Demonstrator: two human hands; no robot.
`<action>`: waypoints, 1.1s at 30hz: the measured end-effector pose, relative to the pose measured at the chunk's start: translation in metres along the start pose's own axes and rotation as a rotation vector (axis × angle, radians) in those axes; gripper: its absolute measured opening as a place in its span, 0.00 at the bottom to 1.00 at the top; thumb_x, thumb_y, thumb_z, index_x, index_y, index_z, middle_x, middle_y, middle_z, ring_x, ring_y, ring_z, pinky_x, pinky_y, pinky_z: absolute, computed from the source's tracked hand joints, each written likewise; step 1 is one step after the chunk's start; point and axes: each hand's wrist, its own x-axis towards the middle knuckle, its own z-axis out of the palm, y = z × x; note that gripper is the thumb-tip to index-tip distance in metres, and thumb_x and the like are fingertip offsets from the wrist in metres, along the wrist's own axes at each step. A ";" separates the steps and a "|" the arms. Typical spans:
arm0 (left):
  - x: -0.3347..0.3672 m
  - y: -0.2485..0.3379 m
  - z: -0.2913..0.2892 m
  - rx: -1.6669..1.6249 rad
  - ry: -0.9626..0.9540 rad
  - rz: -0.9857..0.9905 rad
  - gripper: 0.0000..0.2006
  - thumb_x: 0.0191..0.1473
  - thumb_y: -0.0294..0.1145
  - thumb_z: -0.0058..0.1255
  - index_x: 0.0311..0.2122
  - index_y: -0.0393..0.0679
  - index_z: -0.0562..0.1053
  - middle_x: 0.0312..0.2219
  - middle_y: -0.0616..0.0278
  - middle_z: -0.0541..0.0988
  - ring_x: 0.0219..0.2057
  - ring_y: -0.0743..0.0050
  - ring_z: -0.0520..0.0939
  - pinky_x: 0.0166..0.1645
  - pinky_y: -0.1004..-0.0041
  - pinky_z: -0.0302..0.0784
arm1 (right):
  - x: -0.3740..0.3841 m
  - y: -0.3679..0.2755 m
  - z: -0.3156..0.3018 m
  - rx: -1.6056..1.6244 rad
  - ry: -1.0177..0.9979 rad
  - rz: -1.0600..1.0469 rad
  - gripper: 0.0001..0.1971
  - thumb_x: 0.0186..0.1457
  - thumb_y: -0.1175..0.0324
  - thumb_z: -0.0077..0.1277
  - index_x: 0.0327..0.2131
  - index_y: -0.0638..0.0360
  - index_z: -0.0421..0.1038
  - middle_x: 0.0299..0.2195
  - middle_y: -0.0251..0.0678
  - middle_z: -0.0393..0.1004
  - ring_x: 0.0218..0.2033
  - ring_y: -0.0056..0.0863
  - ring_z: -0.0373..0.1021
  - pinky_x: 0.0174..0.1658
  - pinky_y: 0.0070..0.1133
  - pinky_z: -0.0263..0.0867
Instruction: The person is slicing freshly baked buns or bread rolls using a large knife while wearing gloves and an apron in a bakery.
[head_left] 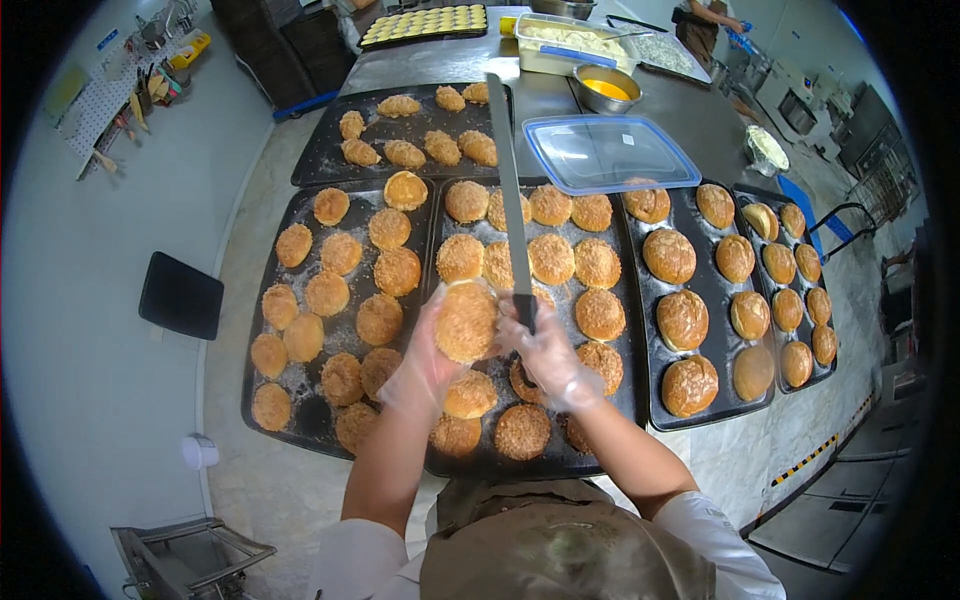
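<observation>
Across the field toward 12 o'clock: steel table [690, 120]. Baking trays next. Centre tray [480, 466] and 9 o'clock tray [360, 205] carry round crumb-topped buns [522, 432], white powder between them. 11 o'clock tray [325, 115]: irregular crumb-topped pieces. 3 o'clock tray [719, 330] and outermost tray [825, 375] beyond it: smooth, glossy brown buns [670, 255]. Toward 1 o'clock: clear tub [575, 63] of pale, creamy mass; transparent blue-rimmed lid [610, 160] nearer the hands; between these, steel bowl [610, 108] holding orange-yellow liquid.

Forearms enter from 7 and 5 o'clock, both hands in clear gloves. Left hand [422, 350] cups the held bun [466, 325] from its 9 o'clock side. Right hand [548, 355] grasps the knife [513, 200] by its dark handle, fingers bent; cannot tell whether these touch the bun.

Knife: long axis near 12–6 o'clock, tip toward 12, leaning slightly to 11. Held bun: near centre, over centre tray, crumbed face toward camera, outline roughly round.
</observation>
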 end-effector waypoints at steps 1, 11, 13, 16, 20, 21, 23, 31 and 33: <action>-0.003 -0.003 -0.004 -0.007 0.062 0.156 0.29 0.52 0.55 0.40 0.53 0.44 0.62 0.45 0.51 0.71 0.46 0.50 0.73 0.49 0.40 0.65 | -0.009 -0.017 -0.007 -0.319 -0.041 -0.007 0.12 0.56 0.75 0.42 0.44 0.66 0.62 0.30 0.30 0.67 0.31 0.18 0.63 0.34 0.18 0.64; -0.007 -0.026 0.032 -0.281 0.033 0.525 0.33 0.44 0.55 0.49 0.55 0.49 0.62 0.47 0.55 0.70 0.48 0.56 0.70 0.51 0.45 0.62 | -0.076 -0.007 -0.008 -0.802 -0.193 0.108 0.12 0.56 0.67 0.45 0.38 0.67 0.65 0.22 0.48 0.70 0.21 0.40 0.67 0.27 0.30 0.63; -0.002 -0.025 0.038 -0.336 0.071 0.640 0.31 0.44 0.55 0.50 0.52 0.48 0.64 0.40 0.59 0.73 0.41 0.61 0.73 0.42 0.56 0.69 | -0.091 -0.004 -0.010 -0.830 -0.181 0.177 0.12 0.56 0.66 0.45 0.38 0.67 0.65 0.21 0.48 0.70 0.21 0.41 0.67 0.27 0.30 0.63; -0.002 -0.029 0.056 -0.194 0.201 0.731 0.29 0.45 0.54 0.48 0.50 0.47 0.65 0.38 0.61 0.74 0.38 0.63 0.74 0.40 0.59 0.69 | -0.111 0.002 -0.022 -0.894 -0.175 0.189 0.13 0.56 0.63 0.45 0.39 0.65 0.65 0.19 0.48 0.70 0.20 0.42 0.69 0.26 0.31 0.64; 0.001 -0.052 0.052 -0.039 0.121 0.713 0.28 0.45 0.52 0.48 0.50 0.47 0.65 0.37 0.60 0.74 0.36 0.61 0.75 0.39 0.56 0.71 | -0.091 -0.004 -0.013 -0.803 -0.122 0.246 0.13 0.56 0.63 0.46 0.37 0.64 0.66 0.19 0.50 0.70 0.21 0.45 0.69 0.24 0.31 0.63; 0.001 -0.056 0.055 -0.045 0.160 0.677 0.28 0.45 0.52 0.48 0.49 0.47 0.65 0.37 0.59 0.74 0.36 0.58 0.76 0.40 0.54 0.71 | -0.079 -0.008 -0.009 -0.791 -0.085 0.166 0.13 0.56 0.63 0.46 0.37 0.65 0.66 0.19 0.51 0.70 0.21 0.45 0.69 0.24 0.30 0.63; 0.001 -0.056 0.049 -0.079 0.178 0.671 0.28 0.45 0.52 0.48 0.49 0.46 0.65 0.37 0.59 0.74 0.37 0.58 0.76 0.41 0.54 0.71 | -0.069 -0.018 -0.005 -0.799 -0.093 0.081 0.14 0.56 0.63 0.46 0.36 0.67 0.66 0.21 0.54 0.71 0.23 0.48 0.70 0.26 0.32 0.64; -0.002 -0.050 0.056 0.006 0.208 0.741 0.28 0.46 0.52 0.47 0.49 0.45 0.64 0.40 0.60 0.74 0.39 0.60 0.76 0.46 0.57 0.71 | -0.113 -0.006 -0.016 -0.862 -0.103 0.141 0.15 0.56 0.62 0.44 0.36 0.69 0.64 0.24 0.58 0.71 0.29 0.54 0.69 0.31 0.37 0.65; -0.003 -0.057 0.051 0.106 0.165 0.713 0.29 0.48 0.56 0.46 0.50 0.46 0.64 0.41 0.60 0.73 0.41 0.61 0.75 0.47 0.59 0.71 | -0.091 -0.010 -0.010 -0.884 -0.084 0.180 0.15 0.56 0.62 0.46 0.37 0.68 0.65 0.25 0.56 0.71 0.30 0.52 0.70 0.31 0.35 0.66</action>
